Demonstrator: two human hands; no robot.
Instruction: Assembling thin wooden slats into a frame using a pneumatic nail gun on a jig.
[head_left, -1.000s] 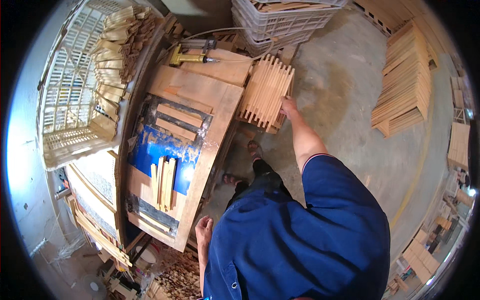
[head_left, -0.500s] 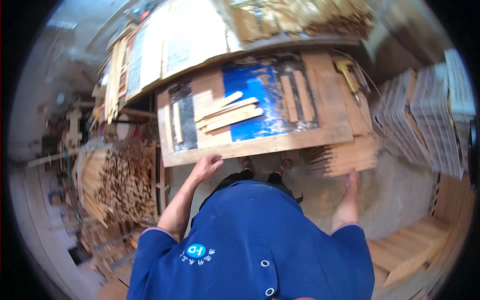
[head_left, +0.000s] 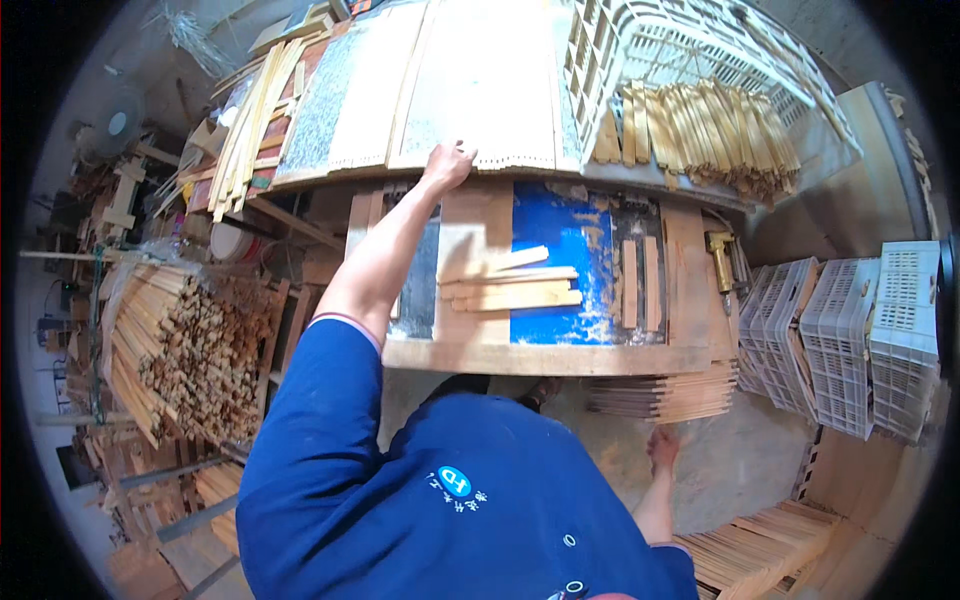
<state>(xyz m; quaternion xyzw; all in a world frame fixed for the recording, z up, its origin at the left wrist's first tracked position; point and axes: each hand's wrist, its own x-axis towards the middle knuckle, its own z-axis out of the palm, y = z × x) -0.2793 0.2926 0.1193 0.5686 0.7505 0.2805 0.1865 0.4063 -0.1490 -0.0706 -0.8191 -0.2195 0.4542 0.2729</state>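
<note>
My left arm reaches forward across the workbench. At the near edge of the bright white panel [head_left: 480, 90] is my left hand [head_left: 450, 165], its fingers curled together; anything between them is too small to make out. Below that hand, several pale wood strips [head_left: 515, 293] lie side by side on the blue patch [head_left: 560, 235] of the workbench [head_left: 540, 358]. My right hand [head_left: 663, 447] hangs low on the right, just short of a stack of wooden slats [head_left: 690, 397] under the bench's front edge. Its fingers are too unclear to read.
A white plastic crate [head_left: 690, 50] with many wood strips [head_left: 715, 130] stands at the far right. On the bench's right side lies a brass-coloured air gun [head_left: 720, 262]. Grey crates [head_left: 840, 340] line the right; bundled sticks [head_left: 200, 350] fill the left.
My left hand has gone from the bench's near edge forward to the white panel. My right hand has come away from the slat stack. The view has shifted, showing the far crate.
</note>
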